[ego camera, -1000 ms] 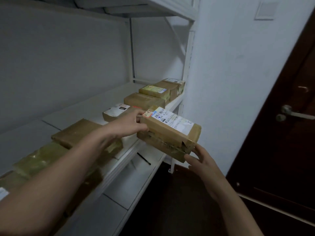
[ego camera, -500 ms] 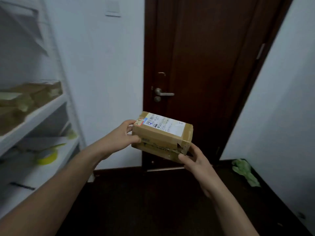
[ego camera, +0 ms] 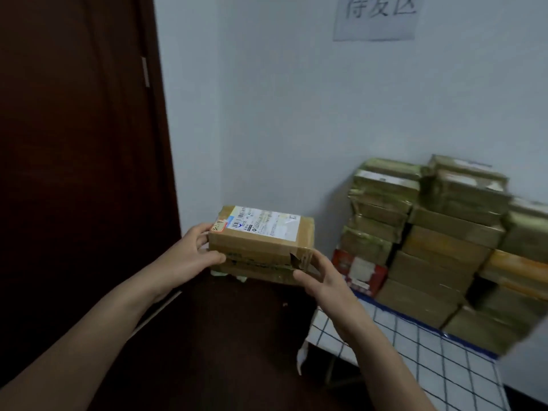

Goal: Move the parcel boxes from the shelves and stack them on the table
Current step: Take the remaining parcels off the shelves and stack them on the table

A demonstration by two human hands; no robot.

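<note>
A taped parcel box (ego camera: pixel 261 244) is held in the air left of the stacked parcels (ego camera: pixel 439 247), apart from them. It is clamped at both ends by the curled fingers of the left hand (ego camera: pixel 189 256) and right hand (ego camera: pixel 323 280). The stacked parcels are carried by the checked tabletop (ego camera: pixel 444 366).

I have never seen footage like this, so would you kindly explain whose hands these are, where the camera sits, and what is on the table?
There is no machine here. A person wears one camera on the head, looking forward and down, so the arms are the wearer's own. The left hand and right hand grip a brown parcel box by its ends, label up, in the air beside a dark door. To the right, a table with a checked cloth bears stacked parcels and a red box against the wall, beneath a paper sign.
</note>
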